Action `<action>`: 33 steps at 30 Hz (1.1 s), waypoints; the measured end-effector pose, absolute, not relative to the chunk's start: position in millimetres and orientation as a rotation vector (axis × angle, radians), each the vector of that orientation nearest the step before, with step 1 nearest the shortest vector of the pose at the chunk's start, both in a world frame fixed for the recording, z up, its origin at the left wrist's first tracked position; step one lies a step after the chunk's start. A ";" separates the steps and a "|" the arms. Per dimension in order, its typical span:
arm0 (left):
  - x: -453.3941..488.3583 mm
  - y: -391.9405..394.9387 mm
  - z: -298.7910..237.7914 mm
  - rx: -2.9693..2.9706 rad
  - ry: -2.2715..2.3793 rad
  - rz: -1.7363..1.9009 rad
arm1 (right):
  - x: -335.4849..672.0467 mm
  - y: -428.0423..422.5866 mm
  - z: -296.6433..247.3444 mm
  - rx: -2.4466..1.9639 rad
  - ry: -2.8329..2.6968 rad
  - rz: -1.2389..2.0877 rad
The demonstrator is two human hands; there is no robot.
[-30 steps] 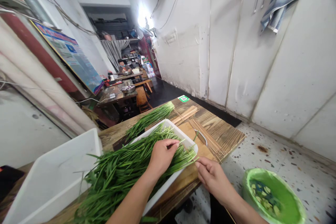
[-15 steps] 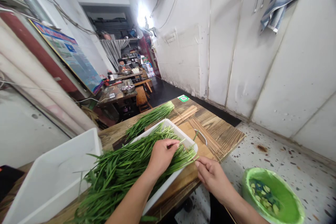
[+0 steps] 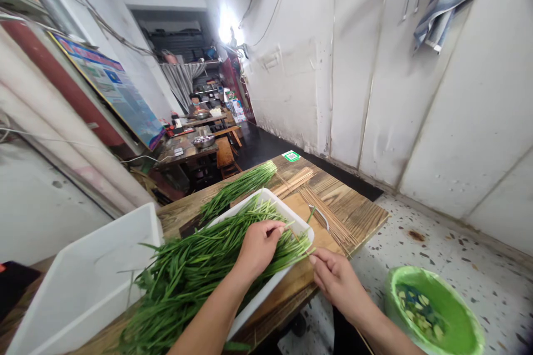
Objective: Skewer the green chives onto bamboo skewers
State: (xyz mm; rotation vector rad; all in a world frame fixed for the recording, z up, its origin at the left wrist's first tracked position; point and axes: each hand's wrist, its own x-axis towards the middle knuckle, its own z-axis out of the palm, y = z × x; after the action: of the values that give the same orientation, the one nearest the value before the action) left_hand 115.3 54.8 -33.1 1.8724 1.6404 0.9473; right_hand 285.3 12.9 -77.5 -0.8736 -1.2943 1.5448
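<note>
A white tray [image 3: 266,195] is heaped with long green garlic chives [image 3: 195,255], their pale cut ends toward the right. My left hand [image 3: 260,244] is over the heap, thumb and forefinger pinched on a chive stalk whose pale end pokes out past the fingertips. Beyond the tray's right corner, my right hand [image 3: 333,274] is closed in a pinch around a thin bamboo skewer [image 3: 300,240]. The skewer slants from there toward my left fingertips; whether its tip pierces the stalk is too small to tell.
Loose bamboo skewers [image 3: 328,213] lie by a wooden cutting board [image 3: 318,238]. A bundle of chives [image 3: 237,188] rests behind the tray. At left stands a white bin [image 3: 62,288]; a green lined bucket [image 3: 466,316] is on the floor. Farther back, a person [image 3: 197,104] sits at a table.
Both hands stay in nearly the same places, with their pinches kept. No clear movement of the chives or skewers shows.
</note>
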 end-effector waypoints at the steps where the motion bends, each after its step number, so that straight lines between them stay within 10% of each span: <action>1: 115.7 54.7 -32.7 1.875 1.640 0.941 | 285.2 13.0 -77.7 -0.877 -1.298 1.542; 25: 117.1 43.6 -16.4 2.141 1.351 0.715 | 274.6 16.7 -82.8 -0.794 -1.217 1.543; 33: 99.6 46.2 -1.5 2.117 2.031 0.684 | 276.8 15.9 -87.9 -0.813 -1.235 1.537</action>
State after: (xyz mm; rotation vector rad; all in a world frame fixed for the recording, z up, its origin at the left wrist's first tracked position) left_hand 99.6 46.2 -1.5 2.1172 2.0305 0.6843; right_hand 276.8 15.9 -87.9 -0.8128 -1.2349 1.5375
